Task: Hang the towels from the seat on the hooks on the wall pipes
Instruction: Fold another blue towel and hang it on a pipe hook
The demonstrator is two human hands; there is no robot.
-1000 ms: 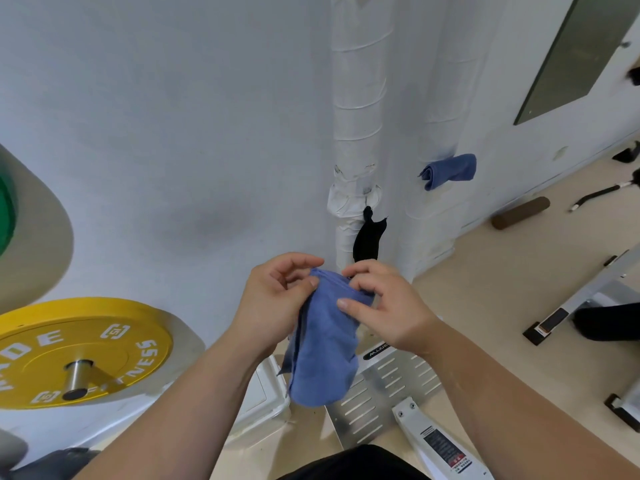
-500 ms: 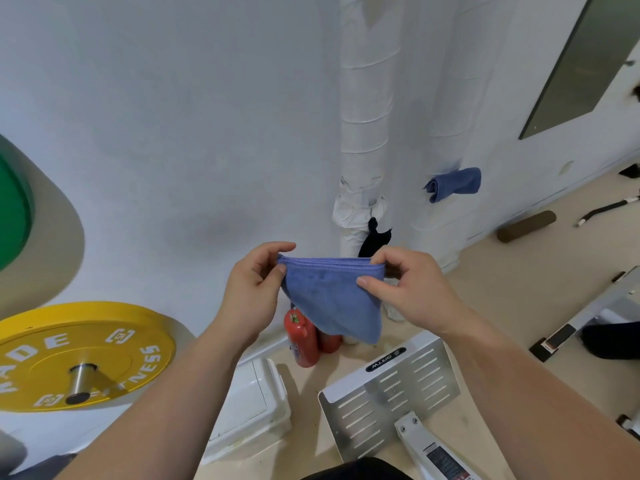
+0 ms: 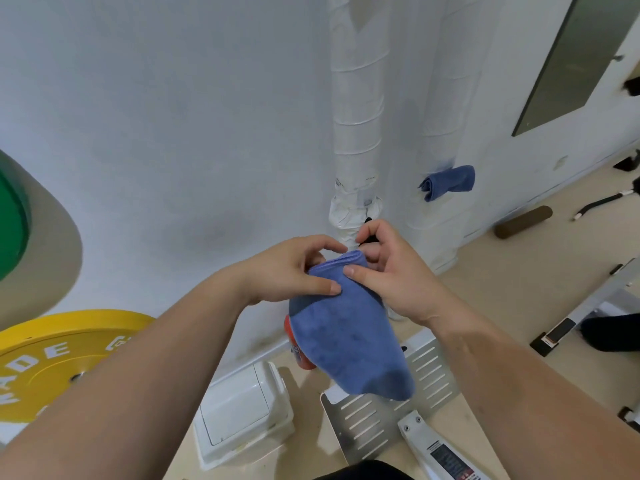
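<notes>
A blue towel (image 3: 348,332) hangs folded from both my hands in the centre of the view. My left hand (image 3: 291,270) pinches its top edge from the left, and my right hand (image 3: 388,268) grips the same edge from the right. Just behind my right fingers a black hook (image 3: 370,221) sticks out of the nearer white wrapped pipe (image 3: 356,126); most of it is hidden. A second blue towel (image 3: 448,181) hangs on the farther white pipe (image 3: 441,109) to the right.
A yellow weight plate (image 3: 59,358) and a green one (image 3: 10,220) fill the left side. On the floor below lie a white plastic box (image 3: 242,407), a slotted metal plate (image 3: 384,414) and a red extinguisher (image 3: 296,351). White bench legs (image 3: 588,306) stand at right.
The towel was spread wide between my hands half a second ago; now its top edge is gathered together and both hands have risen close to the black hook.
</notes>
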